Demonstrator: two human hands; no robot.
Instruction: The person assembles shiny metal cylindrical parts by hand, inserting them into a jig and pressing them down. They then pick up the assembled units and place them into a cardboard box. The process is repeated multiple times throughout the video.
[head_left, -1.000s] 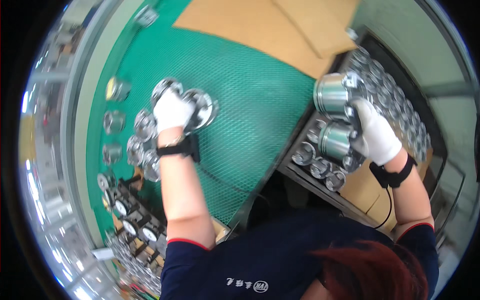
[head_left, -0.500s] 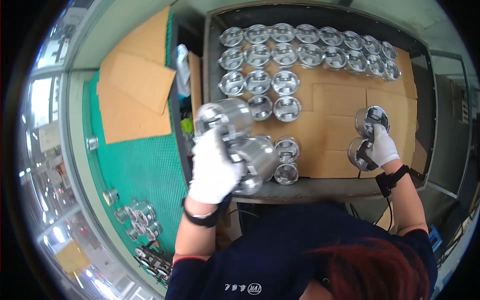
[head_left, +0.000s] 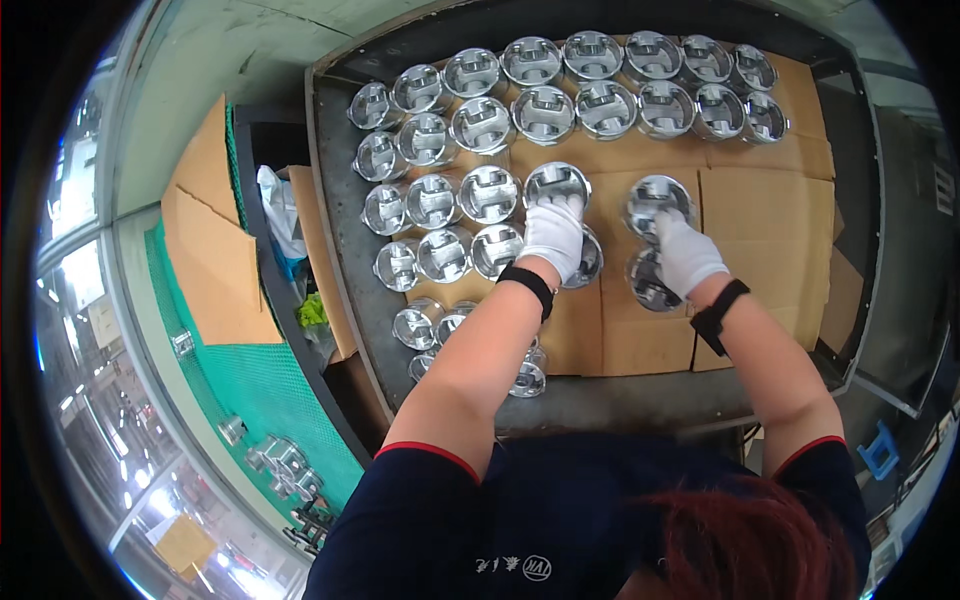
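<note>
Both of my hands wear white gloves and are over a cardboard-lined metal box holding rows of silver engine pistons. My left hand (head_left: 553, 238) is closed on a piston (head_left: 557, 180), its fingers inside the open skirt. A second piston (head_left: 590, 262) shows beside the same hand, partly covered by it. To the right, my right hand (head_left: 688, 258) has its fingers in another piston (head_left: 655, 192), with one more piston (head_left: 650, 285) against it nearer me. All these pistons have their hollow ends facing up. The fingertips of both hands are hidden.
The dark metal box (head_left: 640, 395) has a raised rim all round. Two long rows of pistons (head_left: 532, 62) line its far side, with shorter rows at the left. Brown cardboard (head_left: 765, 250) lines the floor. Left of the box, a green mat (head_left: 255, 385) bears more pistons (head_left: 283, 465) and cardboard sheets (head_left: 215, 270).
My left hand has carried two pistons from the box's near left side to the end of the shorter rows. The right hand has moved left with its two pistons. The view has shifted.
</note>
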